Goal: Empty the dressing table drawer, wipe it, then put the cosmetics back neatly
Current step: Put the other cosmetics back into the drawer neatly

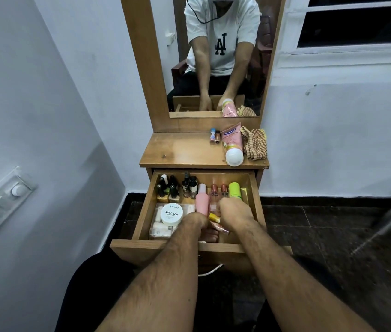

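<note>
The drawer point(146, 212) stood pulled out, well stocked: nail polish bottles point(168, 188) upright at the back left, a pink bottle point(202, 200) and a green tube point(235, 190) further right. Near the front middle, small glossy tubes point(214, 218) lay slantwise between both hands. The left hand point(195, 222) and right hand point(234, 210) were curled around them, equally near; which fingers held which tube could not be told. On the wooden tabletop point(180, 152) lay a smooth pink tube point(231, 142) beside a checked cloth point(255, 143).
</note>
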Action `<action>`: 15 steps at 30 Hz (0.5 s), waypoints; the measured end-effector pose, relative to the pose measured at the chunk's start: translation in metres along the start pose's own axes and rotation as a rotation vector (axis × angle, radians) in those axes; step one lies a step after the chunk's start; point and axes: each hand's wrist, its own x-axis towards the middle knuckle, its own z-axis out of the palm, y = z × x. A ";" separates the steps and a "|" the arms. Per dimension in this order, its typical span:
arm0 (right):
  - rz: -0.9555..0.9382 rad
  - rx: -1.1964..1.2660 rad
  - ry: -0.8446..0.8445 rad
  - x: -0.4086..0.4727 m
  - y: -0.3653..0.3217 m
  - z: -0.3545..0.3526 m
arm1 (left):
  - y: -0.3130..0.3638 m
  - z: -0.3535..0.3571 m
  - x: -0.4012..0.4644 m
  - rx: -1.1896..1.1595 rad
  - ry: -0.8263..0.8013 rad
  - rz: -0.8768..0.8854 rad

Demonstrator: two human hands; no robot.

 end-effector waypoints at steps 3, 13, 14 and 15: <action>-0.018 -0.026 0.008 -0.001 -0.001 -0.001 | 0.000 0.000 0.001 -0.002 -0.018 0.004; 0.200 0.033 0.134 -0.005 0.008 -0.005 | 0.001 -0.008 -0.009 0.043 0.070 0.092; 0.224 0.036 0.124 -0.005 0.009 -0.003 | 0.002 -0.012 -0.006 0.123 0.149 0.128; 0.244 0.056 0.099 -0.006 0.009 -0.002 | 0.002 -0.015 -0.007 0.206 0.221 0.158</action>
